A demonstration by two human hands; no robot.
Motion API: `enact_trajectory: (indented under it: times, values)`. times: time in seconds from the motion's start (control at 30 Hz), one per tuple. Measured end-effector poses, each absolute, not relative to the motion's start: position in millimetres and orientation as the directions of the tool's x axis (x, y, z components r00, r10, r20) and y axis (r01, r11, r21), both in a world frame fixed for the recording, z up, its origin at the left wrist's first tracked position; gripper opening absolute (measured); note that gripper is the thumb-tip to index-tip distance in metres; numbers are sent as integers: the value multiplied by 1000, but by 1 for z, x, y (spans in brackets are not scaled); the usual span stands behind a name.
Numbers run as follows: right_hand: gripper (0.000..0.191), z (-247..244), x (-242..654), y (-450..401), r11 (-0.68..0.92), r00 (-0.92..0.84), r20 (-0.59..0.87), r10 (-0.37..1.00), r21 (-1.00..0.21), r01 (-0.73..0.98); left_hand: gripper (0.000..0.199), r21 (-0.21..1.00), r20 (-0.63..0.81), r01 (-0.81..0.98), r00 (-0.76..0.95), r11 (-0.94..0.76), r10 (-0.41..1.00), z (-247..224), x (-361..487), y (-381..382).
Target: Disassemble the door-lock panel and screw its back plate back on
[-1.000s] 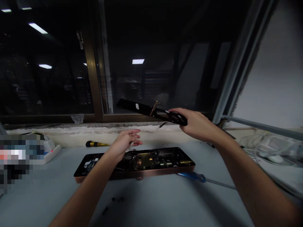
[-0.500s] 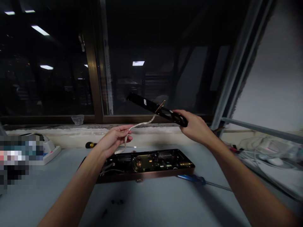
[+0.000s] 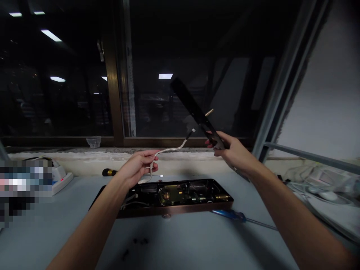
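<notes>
Tilting its gripped black panel (image 3: 194, 107) steeper, the right hand (image 3: 234, 150) seemingly clears the cable (image 3: 170, 149) the left hand (image 3: 136, 167) pinches.

Some fingers of the right hand (image 3: 234, 150) are partly hidden behind the long flat black panel (image 3: 191, 105). The bare left forearm (image 3: 92, 221) covers one part of the long black housing with copper-coloured side (image 3: 194, 208). The end of the blue-handled metal screwdriver (image 3: 230, 215) is hidden behind the bare right forearm (image 3: 292, 210). Several black pieces (image 3: 144, 241) are too small to identify.
</notes>
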State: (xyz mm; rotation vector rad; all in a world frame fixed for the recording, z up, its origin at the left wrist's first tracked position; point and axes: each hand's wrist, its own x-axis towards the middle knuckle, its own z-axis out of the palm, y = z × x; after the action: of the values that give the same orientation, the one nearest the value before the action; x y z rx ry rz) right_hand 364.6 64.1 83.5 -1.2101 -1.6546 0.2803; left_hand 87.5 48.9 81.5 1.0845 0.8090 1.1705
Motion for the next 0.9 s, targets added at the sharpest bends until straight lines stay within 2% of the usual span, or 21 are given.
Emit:
enact_trajectory:
  times: [0.07,0.17,0.27,0.37,0.63,0.9]
  values:
    - [59,84,366,65,478,71,626,776,-659,581,27,951,39,-306,248,40,968,81,87,49]
    - [58,83,372,68,450,107,703,703,-557,698,26,953,49,-301,275,38,960,83,86,47]
    - [60,82,376,69,376,76,717,693,-449,811,25,958,51,-284,289,35,956,84,87,45]
    - [60,80,371,68,362,-1,690,723,-379,852,24,960,59,-277,291,26,955,85,87,44]
    - [66,70,342,68,509,-160,602,783,-470,721,23,959,122,-282,346,-21,930,78,83,48]
    - [60,71,298,46,585,-335,554,762,-365,725,14,940,255,-311,361,-142,897,65,85,55]
